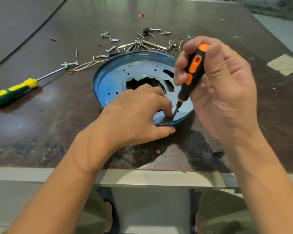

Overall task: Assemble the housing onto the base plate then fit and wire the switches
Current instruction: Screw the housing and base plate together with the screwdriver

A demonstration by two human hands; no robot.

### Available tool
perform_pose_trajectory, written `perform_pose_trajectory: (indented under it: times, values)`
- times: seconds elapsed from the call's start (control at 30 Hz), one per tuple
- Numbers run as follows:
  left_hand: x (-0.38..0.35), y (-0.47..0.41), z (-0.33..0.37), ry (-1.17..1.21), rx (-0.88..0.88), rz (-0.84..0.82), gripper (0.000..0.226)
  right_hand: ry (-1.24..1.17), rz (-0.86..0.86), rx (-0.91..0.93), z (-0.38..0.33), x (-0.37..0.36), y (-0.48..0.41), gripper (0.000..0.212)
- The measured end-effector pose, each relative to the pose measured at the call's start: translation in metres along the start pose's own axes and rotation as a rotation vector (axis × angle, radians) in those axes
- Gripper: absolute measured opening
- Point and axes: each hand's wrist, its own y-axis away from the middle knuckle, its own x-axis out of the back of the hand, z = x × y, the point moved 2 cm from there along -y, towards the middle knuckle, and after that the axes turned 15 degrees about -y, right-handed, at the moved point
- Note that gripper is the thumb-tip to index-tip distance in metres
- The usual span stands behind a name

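Observation:
A round blue housing lies on the table with a silver base plate inside it. The plate has several holes and a jagged central opening. My left hand grips the housing's near rim, thumb outside, fingers inside pressing near a screw spot. My right hand holds a black and orange screwdriver nearly upright. Its tip meets the plate at the near rim, beside my left fingers. The screw under the tip is hidden.
A yellow and green screwdriver lies at the left. Loose screws and bolts, metal brackets, thin white wires and a small black part are scattered behind the housing. Paper scraps sit at the right. The table's front edge is close.

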Motion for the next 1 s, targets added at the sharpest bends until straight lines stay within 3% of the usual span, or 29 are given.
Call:
perform_pose_trajectory:
  times: [0.23,0.33,0.5,0.57,0.67,1.0]
  values:
    - [0.000,0.000,0.000,-0.005,0.002,0.000,0.031,0.042,0.084,0.130,0.003,-0.002,0.000,0.002]
    - [-0.001,0.000,0.000,-0.004,0.003,-0.003,0.031,0.067,0.076,0.131,0.005,-0.001,-0.002,0.005]
    - [0.000,0.001,0.000,-0.006,0.005,-0.008,0.030,-0.072,0.053,0.007,0.003,0.006,-0.003,0.030]
    - [-0.001,0.001,0.000,-0.006,0.002,-0.010,0.030,-0.031,0.028,0.001,0.002,0.007,-0.002,0.028]
    - [-0.001,0.000,0.000,-0.007,0.005,-0.007,0.033,0.017,0.034,0.051,0.002,0.005,0.000,0.005]
    - [0.000,0.001,0.001,-0.009,0.007,-0.006,0.030,0.068,0.093,0.113,0.005,0.001,-0.001,0.020]
